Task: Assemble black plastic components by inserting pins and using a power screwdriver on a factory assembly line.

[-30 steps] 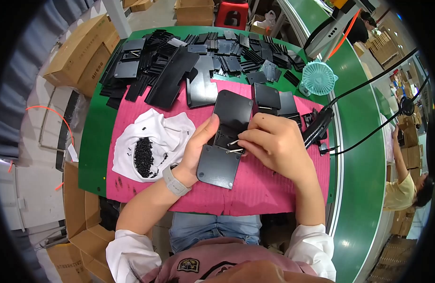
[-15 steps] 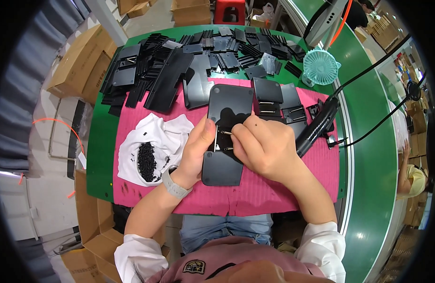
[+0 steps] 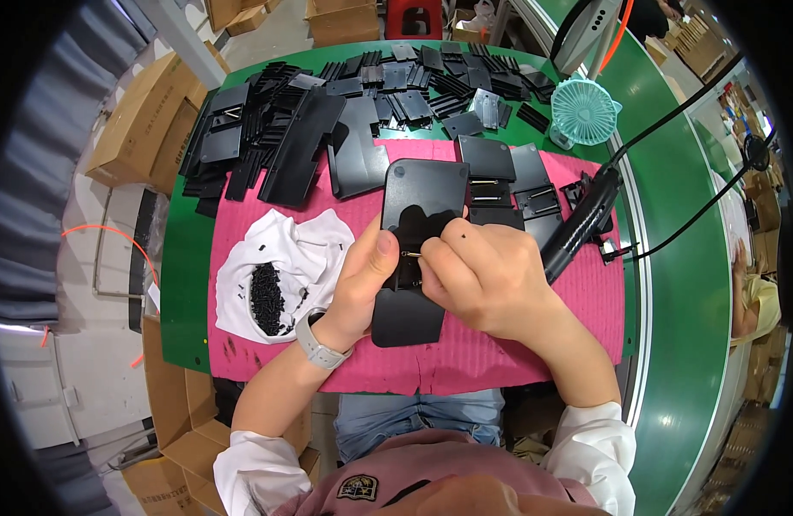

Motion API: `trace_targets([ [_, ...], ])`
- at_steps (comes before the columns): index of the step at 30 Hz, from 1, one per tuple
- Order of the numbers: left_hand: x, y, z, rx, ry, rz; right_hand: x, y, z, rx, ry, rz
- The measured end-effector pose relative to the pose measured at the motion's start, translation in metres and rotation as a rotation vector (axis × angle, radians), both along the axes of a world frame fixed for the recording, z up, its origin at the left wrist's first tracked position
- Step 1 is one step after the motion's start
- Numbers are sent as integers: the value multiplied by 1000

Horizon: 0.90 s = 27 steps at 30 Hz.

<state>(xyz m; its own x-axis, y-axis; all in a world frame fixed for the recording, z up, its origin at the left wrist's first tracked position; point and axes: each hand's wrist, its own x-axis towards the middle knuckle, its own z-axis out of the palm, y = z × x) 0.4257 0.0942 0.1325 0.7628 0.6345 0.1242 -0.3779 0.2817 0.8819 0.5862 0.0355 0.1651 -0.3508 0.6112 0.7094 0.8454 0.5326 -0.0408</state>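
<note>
**Fingers [image 3: 438, 268] at the metal pin [image 3: 410, 254], black two-plate part [image 3: 427, 189] held above the pink mat [image 3: 396, 371]**

At far left, a white cloth [image 3: 280, 236] lay on the mat and carried a heap of small black pieces [image 3: 266, 301]. The left hand [image 3: 355, 291] was closed around the left edge of the part, thumb over the front face.

One second earlier, two pins slanted out from the right hand [image 3: 491, 275]; now the upper pin lay nearly level across the middle recess, and the lower pin was largely hidden. This indicated, by judgement, that the work had advanced to positioning the pins at the recess.

The part was located between both hands, directly left of the right fingertips. These were curled narrow at the pin's right end; whether they pinched or only pressed it could not be determined. At right, similar black parts [image 3: 485, 159] lay beyond the right hand, and a black cylindrical tool [image 3: 586, 219] lay near its wrist.
</note>
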Motion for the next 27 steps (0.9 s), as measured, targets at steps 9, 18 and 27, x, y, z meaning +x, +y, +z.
trace_targets([
  [9, 5, -2, -3, 45, 35, 58, 1, -3, 1, -88, -25, -26],
  [18, 1, 5, -11, -284, -6, 38, 18, 5, 11, -359, 242, 53],
  [27, 2, 8, -5, -299, -64, 41, 9, 6, -1, -301, 215, 35],
])
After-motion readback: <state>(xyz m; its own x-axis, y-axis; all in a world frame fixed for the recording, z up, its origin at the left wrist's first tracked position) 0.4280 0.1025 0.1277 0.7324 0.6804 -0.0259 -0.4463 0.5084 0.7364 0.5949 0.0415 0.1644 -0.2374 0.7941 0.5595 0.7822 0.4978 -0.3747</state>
